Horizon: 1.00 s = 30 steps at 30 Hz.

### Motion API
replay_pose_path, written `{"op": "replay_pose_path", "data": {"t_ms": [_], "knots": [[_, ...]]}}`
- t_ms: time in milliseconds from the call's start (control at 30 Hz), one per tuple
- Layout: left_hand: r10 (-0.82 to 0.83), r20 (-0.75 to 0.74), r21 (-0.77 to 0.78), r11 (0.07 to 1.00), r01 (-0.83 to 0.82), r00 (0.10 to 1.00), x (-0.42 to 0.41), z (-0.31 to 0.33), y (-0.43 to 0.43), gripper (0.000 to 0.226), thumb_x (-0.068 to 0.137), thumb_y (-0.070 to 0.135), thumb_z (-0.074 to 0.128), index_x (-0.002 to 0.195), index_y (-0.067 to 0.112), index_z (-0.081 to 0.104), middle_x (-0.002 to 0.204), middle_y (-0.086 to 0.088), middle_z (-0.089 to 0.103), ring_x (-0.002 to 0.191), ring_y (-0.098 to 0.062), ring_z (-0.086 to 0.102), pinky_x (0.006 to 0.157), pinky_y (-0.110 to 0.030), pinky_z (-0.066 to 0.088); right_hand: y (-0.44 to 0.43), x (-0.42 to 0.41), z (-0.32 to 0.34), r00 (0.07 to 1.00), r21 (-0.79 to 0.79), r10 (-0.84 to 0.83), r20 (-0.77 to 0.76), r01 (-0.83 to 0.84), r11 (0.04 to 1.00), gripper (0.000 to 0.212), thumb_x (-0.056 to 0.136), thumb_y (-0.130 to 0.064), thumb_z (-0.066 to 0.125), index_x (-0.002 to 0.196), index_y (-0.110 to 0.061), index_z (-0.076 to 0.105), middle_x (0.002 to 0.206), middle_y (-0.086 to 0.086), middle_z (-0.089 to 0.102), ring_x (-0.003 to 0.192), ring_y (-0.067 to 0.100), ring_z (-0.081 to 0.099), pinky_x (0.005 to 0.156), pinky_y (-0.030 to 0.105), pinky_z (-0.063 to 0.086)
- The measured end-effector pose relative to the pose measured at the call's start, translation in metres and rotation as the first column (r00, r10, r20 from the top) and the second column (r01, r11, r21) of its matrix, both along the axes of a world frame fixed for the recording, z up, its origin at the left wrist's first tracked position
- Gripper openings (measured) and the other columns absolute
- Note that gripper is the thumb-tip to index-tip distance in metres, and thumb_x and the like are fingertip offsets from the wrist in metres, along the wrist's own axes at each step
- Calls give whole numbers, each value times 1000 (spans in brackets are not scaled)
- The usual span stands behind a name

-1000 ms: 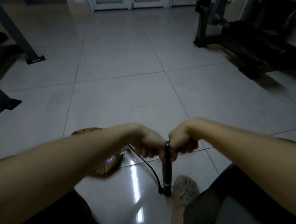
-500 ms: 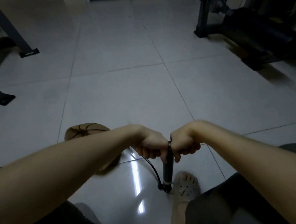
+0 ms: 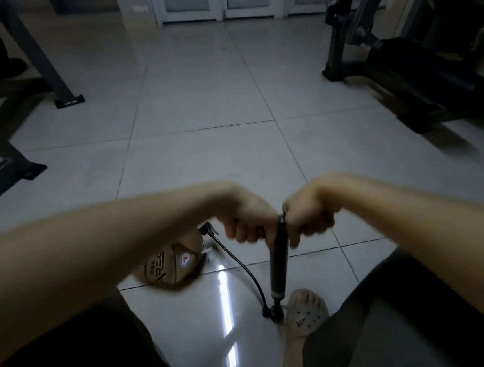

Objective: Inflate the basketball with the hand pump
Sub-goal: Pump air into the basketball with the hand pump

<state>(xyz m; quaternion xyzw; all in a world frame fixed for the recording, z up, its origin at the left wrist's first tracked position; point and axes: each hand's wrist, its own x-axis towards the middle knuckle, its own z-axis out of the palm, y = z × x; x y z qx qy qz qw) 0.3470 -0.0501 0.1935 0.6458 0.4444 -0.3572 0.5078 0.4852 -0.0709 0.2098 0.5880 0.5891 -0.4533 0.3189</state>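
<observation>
Near my foot [image 3: 306,311], left hand [image 3: 248,224] and right hand [image 3: 309,215] clamp the pump [image 3: 279,263] handle; basketball [image 3: 171,265] at left looks flat, inflation unfinished.

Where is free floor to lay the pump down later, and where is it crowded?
Free: the tiled floor beyond the pump, between the grey frame legs at left and the black machine at right. Crowded: close by, where basketball, hose, pump and sandalled foot cluster.

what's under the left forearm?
The basketball on the floor tiles, logo side showing, with the pump hose ending by its upper right edge. The forearm covers the ball's upper part; the needle joint is not visible.
</observation>
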Motion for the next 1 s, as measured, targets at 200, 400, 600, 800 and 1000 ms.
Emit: {"op": "replay_pose_path", "data": {"t_ms": [200, 400, 600, 800, 1000], "knots": [[-19, 86, 55, 998, 14, 996, -6, 70, 31, 43, 91, 11, 56, 58, 25, 32, 53, 5, 19, 45, -11, 12, 44, -23, 8, 21, 7, 69, 996, 44, -59, -70, 62, 997, 45, 90, -15, 66, 57, -21, 37, 53, -2, 25, 43, 12, 18, 43, 20, 15], [37, -4, -8, 999, -37, 999, -1, -56, -4, 44, 85, 8, 62, 52, 23, 38, 50, 5, 23, 43, -12, 15, 50, -24, 8, -2, -2, -51, 1000, -66, 30, 0, -30, 997, 25, 88, -13, 66, 71, -18, 49, 54, -2, 33, 45, 14, 25, 46, 26, 22], [82, 39, -73, 994, -79, 996, -11, -107, -26, 30, 85, 8, 63, 61, 19, 49, 50, 4, 27, 47, -14, 18, 52, -28, 11, -16, -11, -106, 999, -93, 45, -11, -46, 995, 5, 88, -14, 66, 91, -11, 64, 58, 0, 40, 49, 14, 31, 50, 28, 28], [20, -15, 21, 1000, -20, 1000, -8, -93, -47, 29, 88, 12, 64, 62, 17, 52, 50, 3, 33, 44, -14, 24, 47, -26, 18, -35, -18, -100, 997, -107, 68, 36, -63, 992, 12, 88, -18, 67, 99, -15, 63, 58, 0, 39, 48, 14, 31, 49, 28, 29], [53, 34, 93, 994, -56, 998, -7, 27, -2, 41, 92, 12, 59, 59, 23, 37, 46, 6, 24, 39, -11, 18, 46, -22, 10, 5, -3, 20, 999, 60, -23, -26, 25, 998, 32, 91, -16, 68, 66, -17, 47, 51, -2, 31, 40, 13, 25, 42, 18, 20]]}}
